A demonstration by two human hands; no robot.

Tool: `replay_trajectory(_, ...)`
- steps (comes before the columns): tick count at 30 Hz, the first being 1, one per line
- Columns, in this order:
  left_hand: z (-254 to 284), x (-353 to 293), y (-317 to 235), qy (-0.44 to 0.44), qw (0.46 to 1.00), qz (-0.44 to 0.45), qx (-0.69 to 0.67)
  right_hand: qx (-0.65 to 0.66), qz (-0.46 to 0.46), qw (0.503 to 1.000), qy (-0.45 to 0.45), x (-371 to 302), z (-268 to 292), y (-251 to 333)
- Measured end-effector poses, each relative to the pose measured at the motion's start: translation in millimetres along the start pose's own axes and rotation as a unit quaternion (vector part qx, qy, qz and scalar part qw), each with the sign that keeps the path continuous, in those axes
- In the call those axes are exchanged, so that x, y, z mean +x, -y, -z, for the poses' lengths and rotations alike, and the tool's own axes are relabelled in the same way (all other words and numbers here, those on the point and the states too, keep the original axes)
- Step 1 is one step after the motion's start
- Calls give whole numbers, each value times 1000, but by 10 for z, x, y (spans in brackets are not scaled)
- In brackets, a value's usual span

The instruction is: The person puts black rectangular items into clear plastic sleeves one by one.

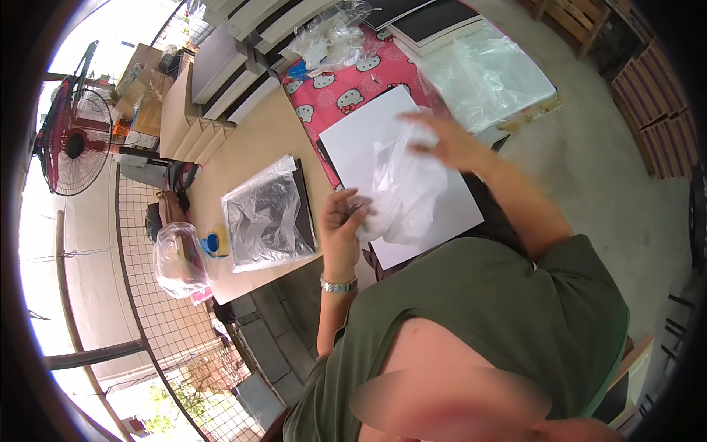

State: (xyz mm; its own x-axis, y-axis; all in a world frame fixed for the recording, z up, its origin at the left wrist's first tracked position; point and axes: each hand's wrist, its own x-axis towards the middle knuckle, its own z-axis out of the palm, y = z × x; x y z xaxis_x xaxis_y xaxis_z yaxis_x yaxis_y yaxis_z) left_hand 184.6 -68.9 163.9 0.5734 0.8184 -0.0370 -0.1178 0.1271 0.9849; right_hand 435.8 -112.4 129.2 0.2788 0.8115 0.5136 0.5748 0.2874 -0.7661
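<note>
A crumpled clear plastic bag (403,188) is stretched between my two hands over a large white sheet (352,136). My left hand (343,221) pinches the bag's near left end, with a metal-banded watch on that wrist. At the bag's far right end is my right hand (445,144), slightly blurred, its fingers closed around the plastic. The white sheet lies tilted on a table with a pink patterned cover (320,92), its near corner close to my body. Dark edges show beneath the sheet.
Left of my hands, a plastic-wrapped dark flat item (269,214) lies on a brown board (324,173) beside a blue tape roll (213,243). Stacked thick books or boxes (221,70) stand far left. A pile of clear plastic bags (490,77) sits far right. A fan (74,144) stands left.
</note>
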Motion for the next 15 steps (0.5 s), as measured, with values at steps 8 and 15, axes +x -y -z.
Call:
replay_trajectory(8,-145,27,-93,14,990,12,140,279,-86,953,85,51,-152,394)
replay_trajectory(15,68,-31,-162,15,956,14,-292,391,-107,815,415,-161,-226,774)
